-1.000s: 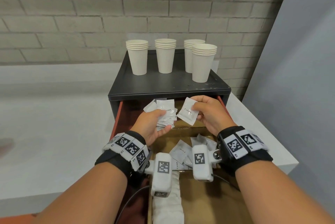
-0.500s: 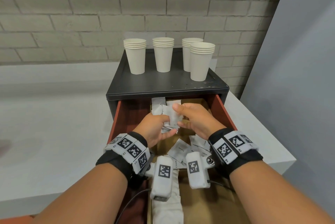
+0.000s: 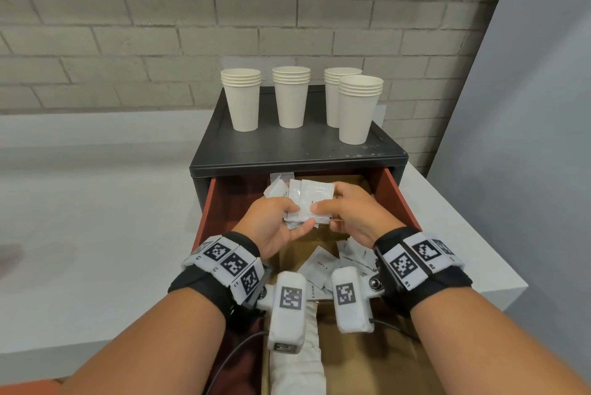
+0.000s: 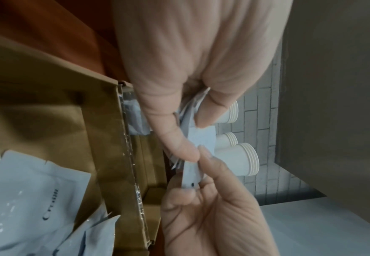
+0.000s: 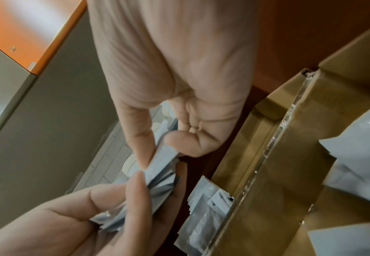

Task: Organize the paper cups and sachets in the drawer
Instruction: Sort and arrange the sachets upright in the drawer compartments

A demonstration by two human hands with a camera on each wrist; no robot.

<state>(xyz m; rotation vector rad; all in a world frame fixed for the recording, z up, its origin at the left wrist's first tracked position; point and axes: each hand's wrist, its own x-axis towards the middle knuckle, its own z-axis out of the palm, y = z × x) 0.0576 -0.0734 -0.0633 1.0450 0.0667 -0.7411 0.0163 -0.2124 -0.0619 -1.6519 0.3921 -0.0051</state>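
Over the open drawer my left hand grips a fanned stack of white sachets. My right hand pinches the top sachet of that stack between thumb and fingers, so both hands meet on it. The left wrist view shows the left hand clamping the stack, with the right hand's fingers coming from below. In the right wrist view the right hand pinches a sachet edge above the stack. Several stacks of paper cups stand on the black cabinet top.
A brown cardboard box sits in the drawer and holds loose sachets, also seen as loose sachets. More sachets lie between the box wall and the drawer's back. White counter lies left; a grey panel stands right.
My right hand carried a single sachet leftward and laid it onto the stack in my left hand. Both hands now meet on the stack.
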